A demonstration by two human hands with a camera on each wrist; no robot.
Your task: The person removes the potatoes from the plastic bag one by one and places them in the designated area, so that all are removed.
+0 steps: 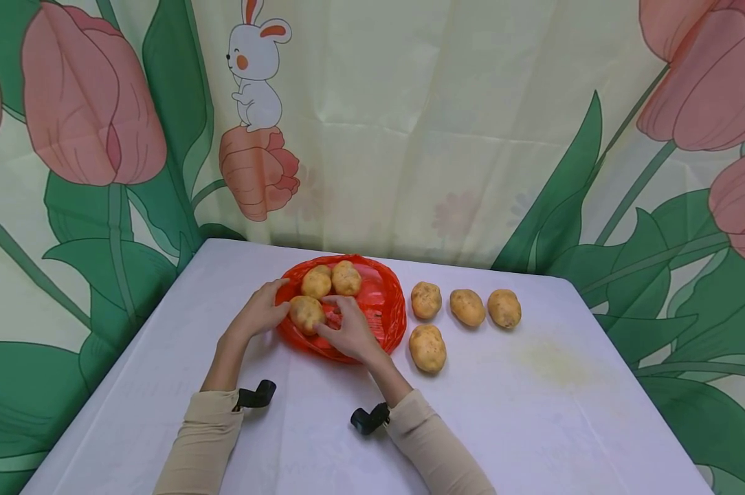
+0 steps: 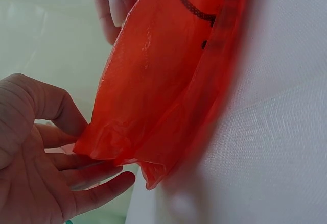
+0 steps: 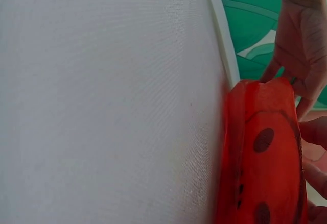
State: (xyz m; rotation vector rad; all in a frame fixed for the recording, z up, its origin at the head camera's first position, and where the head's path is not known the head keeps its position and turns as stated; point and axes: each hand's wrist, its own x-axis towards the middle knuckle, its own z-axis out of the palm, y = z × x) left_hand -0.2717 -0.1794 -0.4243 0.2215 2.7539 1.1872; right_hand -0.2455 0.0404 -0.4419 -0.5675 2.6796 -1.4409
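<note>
A red plastic bag (image 1: 381, 302) stands on the table with its mouth spread wide and its rim rolled out. Three potatoes lie inside at its left side, the front potato (image 1: 306, 315) between my hands. Along the bag's left rim, my left hand (image 1: 258, 313) has its fingers spread and touching the plastic, its thumb beside the front potato. My right hand (image 1: 352, 333) reaches over the front rim, thumb and fingertips on the right end of that potato. In the left wrist view, the left fingers (image 2: 97, 188) lie against the bag's edge.
Several potatoes sit on the white tablecloth to the right of the bag, the nearest potato (image 1: 427, 349) close to its rim and the farthest potato (image 1: 504, 309) further right. A curtain (image 1: 397, 137) printed with tulips and a rabbit hangs behind the table.
</note>
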